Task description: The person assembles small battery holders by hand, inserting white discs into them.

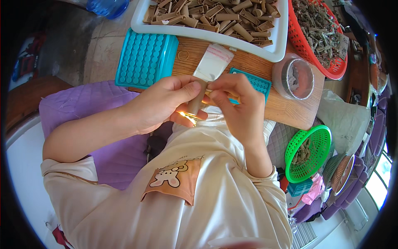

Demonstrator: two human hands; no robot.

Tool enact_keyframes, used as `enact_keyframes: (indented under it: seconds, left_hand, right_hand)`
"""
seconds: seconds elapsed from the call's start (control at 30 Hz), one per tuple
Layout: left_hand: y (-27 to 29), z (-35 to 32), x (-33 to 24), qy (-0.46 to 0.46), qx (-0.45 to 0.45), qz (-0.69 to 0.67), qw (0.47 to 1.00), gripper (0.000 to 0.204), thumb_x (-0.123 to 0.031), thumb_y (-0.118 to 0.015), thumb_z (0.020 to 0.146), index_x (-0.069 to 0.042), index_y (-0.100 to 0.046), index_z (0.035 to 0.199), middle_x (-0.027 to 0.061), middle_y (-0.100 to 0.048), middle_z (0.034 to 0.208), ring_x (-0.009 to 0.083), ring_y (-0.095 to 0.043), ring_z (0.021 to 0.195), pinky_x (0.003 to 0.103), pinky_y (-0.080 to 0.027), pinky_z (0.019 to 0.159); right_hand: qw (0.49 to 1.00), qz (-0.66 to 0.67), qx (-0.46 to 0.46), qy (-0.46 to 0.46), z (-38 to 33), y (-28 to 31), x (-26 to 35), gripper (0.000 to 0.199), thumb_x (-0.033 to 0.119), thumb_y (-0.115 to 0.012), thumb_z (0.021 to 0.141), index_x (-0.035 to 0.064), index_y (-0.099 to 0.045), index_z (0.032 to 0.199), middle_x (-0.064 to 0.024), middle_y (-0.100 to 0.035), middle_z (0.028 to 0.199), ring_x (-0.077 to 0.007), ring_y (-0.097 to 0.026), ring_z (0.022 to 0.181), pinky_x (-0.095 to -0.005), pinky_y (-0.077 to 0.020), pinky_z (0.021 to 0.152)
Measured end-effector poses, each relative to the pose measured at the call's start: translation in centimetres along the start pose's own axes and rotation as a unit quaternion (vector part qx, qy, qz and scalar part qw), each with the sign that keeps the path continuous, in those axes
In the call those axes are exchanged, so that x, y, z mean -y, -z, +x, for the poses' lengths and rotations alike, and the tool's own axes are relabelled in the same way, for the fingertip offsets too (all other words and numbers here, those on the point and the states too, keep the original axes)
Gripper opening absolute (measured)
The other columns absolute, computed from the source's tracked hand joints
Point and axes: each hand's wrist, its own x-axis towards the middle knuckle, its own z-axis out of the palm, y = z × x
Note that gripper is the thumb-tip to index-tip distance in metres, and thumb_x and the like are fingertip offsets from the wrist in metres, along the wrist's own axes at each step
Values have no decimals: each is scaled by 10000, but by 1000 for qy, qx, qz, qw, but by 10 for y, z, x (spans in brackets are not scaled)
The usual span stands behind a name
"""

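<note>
Item: brown paper tube [197,101], which I am seeing held just below the near edge of the wooden board [286,108], long axis nearly upright, tilting slightly right. My left hand [163,103] is closing around it; my right hand [236,103] is pinching its upper end (clear bag [213,62] behind). On the board: white tray [278,49] holding similar tubes; red basket [302,46] holding dried sticks.

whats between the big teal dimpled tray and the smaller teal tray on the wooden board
In the head view, a small clear plastic bag lies between the big teal dimpled tray and the smaller teal tray, on bare wooden board.
</note>
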Motion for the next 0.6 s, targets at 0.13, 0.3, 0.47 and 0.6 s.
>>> enact_keyframes:
  seconds: [0.13,0.3,0.47,0.6]
  left_hand:
    - [1,-1,-1,-1,11,-54,998,324,-310,-375,892,-54,-432,1083,45,-549,946,150,-588,826,229,-495,591]
    - [0,0,1,10,0,-66,998,337,-308,-371,891,-47,-416,1099,69,-544,987,165,-595,820,196,-494,530]
    - [1,1,4,24,-27,-102,994,333,-300,-371,891,-47,-420,1102,53,-552,923,152,-602,765,163,-472,448]
    - [0,2,2,35,-42,-101,993,305,-299,-377,892,-52,-453,1053,13,-520,796,126,-596,727,151,-432,424]
  right_hand:
    - [998,45,17,-29,2,3,-10,57,-12,-528,786,-27,-484,819,-143,-556,973,-156,-561,863,-246,-470,706]
    - [992,112,-6,-64,0,-10,-17,31,-25,-496,792,-27,-473,812,-135,-588,920,-166,-598,767,-249,-485,633]
    - [997,68,2,-47,-2,-18,-20,25,-14,-468,811,-18,-446,800,-112,-582,827,-133,-549,604,-241,-449,544]
    - [999,26,0,-46,-1,-21,-14,42,-12,-464,814,-12,-427,794,-124,-575,834,-158,-554,600,-253,-452,538]
